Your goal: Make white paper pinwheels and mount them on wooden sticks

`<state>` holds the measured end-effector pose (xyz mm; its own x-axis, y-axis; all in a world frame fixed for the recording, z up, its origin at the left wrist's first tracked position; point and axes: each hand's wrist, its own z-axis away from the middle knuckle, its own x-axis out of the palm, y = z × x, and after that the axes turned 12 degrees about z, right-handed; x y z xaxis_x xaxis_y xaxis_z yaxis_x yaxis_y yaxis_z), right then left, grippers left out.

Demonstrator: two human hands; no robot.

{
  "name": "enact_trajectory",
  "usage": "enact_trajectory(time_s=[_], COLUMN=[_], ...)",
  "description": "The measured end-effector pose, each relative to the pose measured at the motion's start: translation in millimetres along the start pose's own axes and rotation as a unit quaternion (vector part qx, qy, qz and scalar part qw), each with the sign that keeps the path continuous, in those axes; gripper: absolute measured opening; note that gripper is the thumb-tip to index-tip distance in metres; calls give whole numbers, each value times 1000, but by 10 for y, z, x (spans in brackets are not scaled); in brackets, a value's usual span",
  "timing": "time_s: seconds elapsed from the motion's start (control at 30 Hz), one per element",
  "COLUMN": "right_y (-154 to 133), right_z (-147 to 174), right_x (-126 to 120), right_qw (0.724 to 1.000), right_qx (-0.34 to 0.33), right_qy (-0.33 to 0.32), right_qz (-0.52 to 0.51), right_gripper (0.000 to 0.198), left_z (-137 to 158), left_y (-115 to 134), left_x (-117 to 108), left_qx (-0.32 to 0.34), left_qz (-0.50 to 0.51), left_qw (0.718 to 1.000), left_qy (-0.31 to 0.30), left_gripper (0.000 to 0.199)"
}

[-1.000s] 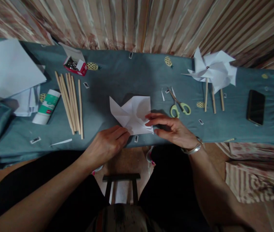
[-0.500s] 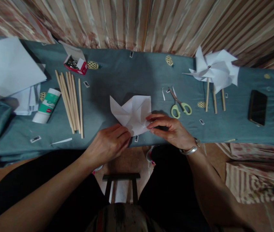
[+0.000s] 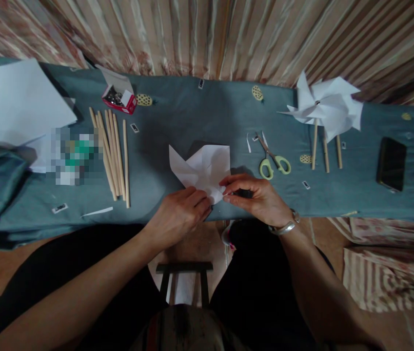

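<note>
A white paper pinwheel, partly folded and without a stick, lies near the front edge of the cloth-covered table. My left hand is closed on its lower edge, with the fingertips partly hidden. From the right, my right hand pinches the lower right corner of the same paper between thumb and fingers. One pointed blade sticks out at the paper's upper left. Just right of it lie scissors with light green handles, beside thin paper strips.
Several wooden sticks lie at left, near a red box of metal pins, a blurred green-and-white item and white paper sheets. Finished pinwheels on sticks and a dark phone rest at right. Curtains hang behind.
My left hand has slid right along the paper's lower edge, closer to my right hand. The right hand keeps its pinch. The view has shifted slightly.
</note>
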<state>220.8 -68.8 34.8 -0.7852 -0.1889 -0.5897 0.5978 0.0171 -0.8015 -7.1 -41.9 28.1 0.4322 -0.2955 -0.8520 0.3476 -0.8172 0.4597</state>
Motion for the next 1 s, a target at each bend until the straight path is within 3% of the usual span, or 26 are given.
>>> enact_trajectory(time_s=[0.3, 0.6, 1.0], right_y=[-18, -86, -126], right_z=[-17, -169, -327], right_x=[11, 130, 402], right_qw=[1000, 996, 978], right_qx=[-3, -37, -64], right_qy=[4, 33, 124], right_qz=[-4, 67, 158], right_gripper=[4, 6, 9], left_z=[-28, -3, 77], left_y=[7, 33, 17], left_x=[28, 2, -61], left_qx=[5, -1, -11], left_qz=[-21, -25, -17], left_qw=[1000, 999, 1000], left_qy=[-18, -27, -12], left_gripper=[14, 13, 18])
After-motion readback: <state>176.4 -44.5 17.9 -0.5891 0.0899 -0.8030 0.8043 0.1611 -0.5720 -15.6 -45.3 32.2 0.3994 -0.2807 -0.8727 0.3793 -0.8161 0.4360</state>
